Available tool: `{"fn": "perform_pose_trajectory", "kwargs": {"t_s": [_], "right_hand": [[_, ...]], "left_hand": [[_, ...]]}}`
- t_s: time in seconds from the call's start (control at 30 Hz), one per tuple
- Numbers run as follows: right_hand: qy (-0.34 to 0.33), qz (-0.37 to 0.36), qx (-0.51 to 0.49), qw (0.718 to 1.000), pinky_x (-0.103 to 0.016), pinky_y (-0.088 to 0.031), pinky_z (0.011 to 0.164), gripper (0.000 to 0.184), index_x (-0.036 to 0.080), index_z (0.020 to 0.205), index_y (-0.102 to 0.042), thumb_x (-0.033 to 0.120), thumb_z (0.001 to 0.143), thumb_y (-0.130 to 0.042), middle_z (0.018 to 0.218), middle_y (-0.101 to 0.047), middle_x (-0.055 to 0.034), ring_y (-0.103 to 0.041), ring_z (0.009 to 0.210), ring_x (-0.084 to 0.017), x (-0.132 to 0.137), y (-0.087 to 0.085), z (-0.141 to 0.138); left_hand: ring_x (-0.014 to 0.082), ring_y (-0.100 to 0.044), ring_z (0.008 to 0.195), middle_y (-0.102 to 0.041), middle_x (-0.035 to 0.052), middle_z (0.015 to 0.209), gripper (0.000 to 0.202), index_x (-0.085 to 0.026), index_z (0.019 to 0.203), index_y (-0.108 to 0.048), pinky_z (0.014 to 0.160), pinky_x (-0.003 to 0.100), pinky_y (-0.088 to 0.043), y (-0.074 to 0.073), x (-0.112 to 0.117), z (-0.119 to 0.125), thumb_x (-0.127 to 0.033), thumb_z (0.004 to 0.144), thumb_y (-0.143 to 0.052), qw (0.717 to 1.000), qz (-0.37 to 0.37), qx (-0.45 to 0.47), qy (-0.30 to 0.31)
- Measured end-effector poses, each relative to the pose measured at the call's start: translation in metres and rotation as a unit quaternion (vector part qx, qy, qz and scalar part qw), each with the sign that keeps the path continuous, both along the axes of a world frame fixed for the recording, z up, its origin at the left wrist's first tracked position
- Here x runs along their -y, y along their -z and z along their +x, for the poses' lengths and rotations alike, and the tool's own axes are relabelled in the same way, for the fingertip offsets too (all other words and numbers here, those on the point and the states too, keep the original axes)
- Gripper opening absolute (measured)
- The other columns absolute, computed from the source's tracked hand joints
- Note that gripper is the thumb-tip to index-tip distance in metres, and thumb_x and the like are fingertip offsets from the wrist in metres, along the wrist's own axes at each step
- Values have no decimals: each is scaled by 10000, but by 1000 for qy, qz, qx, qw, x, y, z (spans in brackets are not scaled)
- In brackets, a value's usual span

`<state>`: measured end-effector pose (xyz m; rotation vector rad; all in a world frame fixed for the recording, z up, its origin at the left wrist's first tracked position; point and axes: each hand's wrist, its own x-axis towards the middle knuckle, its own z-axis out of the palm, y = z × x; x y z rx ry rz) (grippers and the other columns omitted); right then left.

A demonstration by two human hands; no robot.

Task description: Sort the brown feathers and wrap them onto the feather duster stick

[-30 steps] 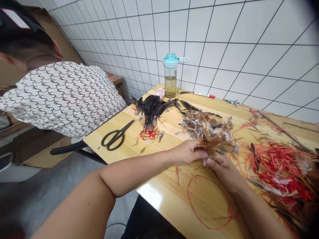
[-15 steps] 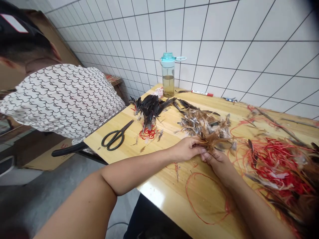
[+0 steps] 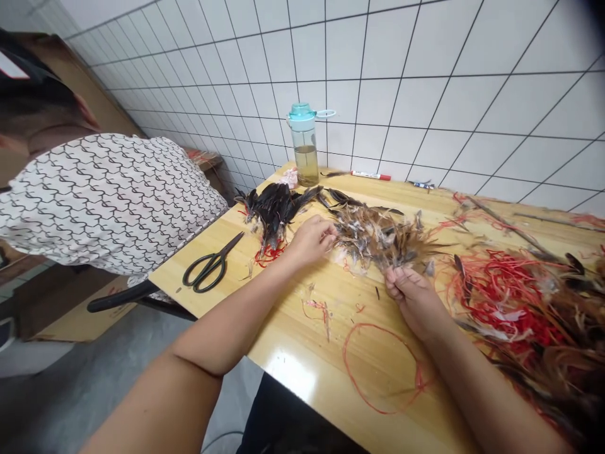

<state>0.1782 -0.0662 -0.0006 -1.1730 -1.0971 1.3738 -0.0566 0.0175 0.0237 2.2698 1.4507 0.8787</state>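
My right hand [image 3: 412, 291] is closed, thumb against fingers, on the quill ends of a bunch of brown feathers [image 3: 412, 247] that fans out away from me. My left hand [image 3: 312, 239] has its fingers curled together at the left edge of the pile of brown and grey feathers [image 3: 362, 230]. Whatever it may pinch there is too small to make out. Behind the left hand lies a bundle of black feathers [image 3: 274, 205], with red string [image 3: 270, 253] at its near end. On the bare wood before me rests a loop of red string [image 3: 347, 362].
Black scissors [image 3: 207, 268] lie near the table's left edge. A water bottle [image 3: 306, 151] and a red-and-white marker [image 3: 371, 176] are by the tiled wall. Red string [image 3: 505, 296] and feathers heap up at right, near a thin stick [image 3: 510, 227]. A person [image 3: 108, 202] sits at left.
My left hand has parted from the right one and moved left and away from me, to the pile's edge. My right hand keeps the brown feathers. The view has shifted slightly.
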Motion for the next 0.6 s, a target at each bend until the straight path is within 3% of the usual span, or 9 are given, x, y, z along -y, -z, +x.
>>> {"fn": "perform_pose_trajectory", "kwargs": {"t_s": [0.27, 0.33, 0.43, 0.53, 0.6], "right_hand": [[39, -12, -35, 999, -265, -330, 552, 484, 208, 626, -533, 643, 609, -745, 636, -459, 10, -357, 578, -109, -2, 4, -2], [45, -10, -30, 998, -267, -347, 566, 481, 209, 633, -541, 645, 622, -742, 646, -470, 6, -372, 589, -113, -3, 8, -2], [42, 6, -1, 999, -276, -364, 586, 449, 213, 642, -557, 637, 696, -697, 647, -476, 0, -394, 611, -129, -3, 15, -1], [39, 22, 30, 999, -284, -373, 606, 436, 215, 647, -561, 630, 755, -642, 640, -470, 2, -406, 618, -135, -2, 18, 0], [40, 30, 41, 998, -285, -372, 611, 444, 215, 640, -553, 636, 755, -635, 634, -468, 5, -407, 617, -135, -1, 18, -1]], "left_hand": [[224, -571, 912, -603, 76, 952, 191, -177, 873, -646, 820, 335, -449, 0, 23, 16, -365, 843, -634, 988, -56, -139, 45], [227, -576, 902, -605, 82, 950, 158, -171, 871, -634, 812, 337, -446, -2, 26, 18, -327, 850, -611, 981, -78, -171, 43], [209, -570, 846, -604, 81, 868, 139, -163, 777, -612, 778, 322, -426, -3, 27, 17, -143, 847, -493, 975, -98, -197, 41], [184, -540, 777, -600, 63, 810, 150, -163, 738, -583, 717, 298, -397, -7, 23, 13, -102, 820, -473, 980, -107, -162, 41], [157, -517, 731, -595, 33, 787, 90, -164, 779, -570, 680, 273, -380, -11, 22, 11, -159, 841, -505, 986, -137, -77, 55]]}}
